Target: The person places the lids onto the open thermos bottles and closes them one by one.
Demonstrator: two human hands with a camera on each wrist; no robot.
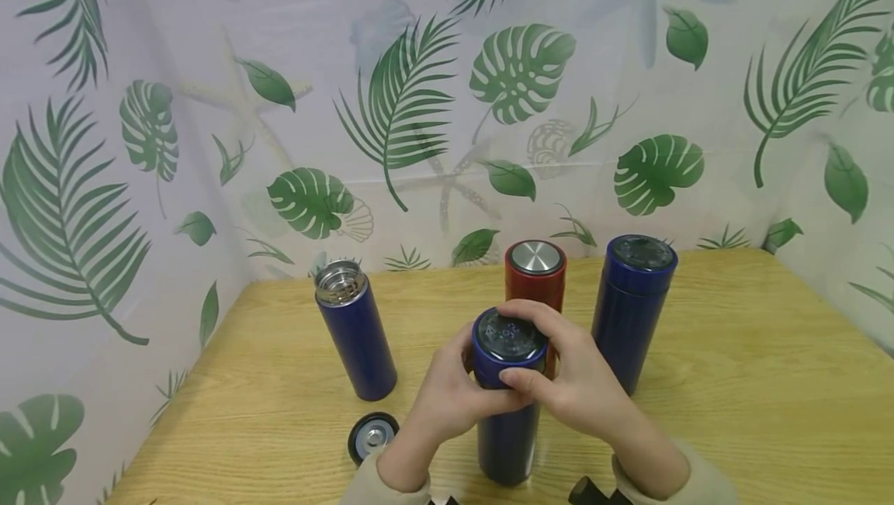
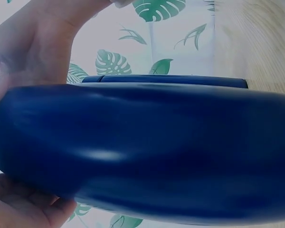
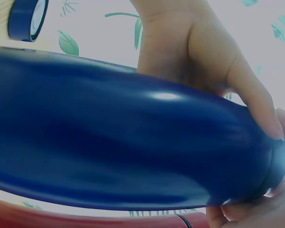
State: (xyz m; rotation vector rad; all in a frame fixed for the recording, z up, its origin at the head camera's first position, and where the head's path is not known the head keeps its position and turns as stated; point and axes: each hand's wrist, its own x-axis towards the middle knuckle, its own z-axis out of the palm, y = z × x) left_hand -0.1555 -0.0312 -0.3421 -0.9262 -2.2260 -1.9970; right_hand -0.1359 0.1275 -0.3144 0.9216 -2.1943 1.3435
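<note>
A dark blue thermos bottle (image 1: 508,443) stands near the table's front, with a black-topped lid (image 1: 508,337) whose display shows lit digits. My left hand (image 1: 447,392) grips it from the left, just below the top. From the right, my right hand (image 1: 576,377) holds the lid, thumb in front and fingers over the far rim. The bottle's glossy side fills much of the left wrist view (image 2: 147,147) and the right wrist view. Left of my hands, an uncapped blue bottle (image 1: 359,350) shows its steel mouth. A loose lid (image 1: 370,441) lies upside down before it.
Behind the held bottle stands a red bottle (image 1: 528,284) with a silver-topped lid. Another blue bottle (image 1: 632,319), lid on, stands to the right. The wooden table (image 1: 754,381) meets a leaf-patterned cloth (image 1: 433,140) at the back and sides.
</note>
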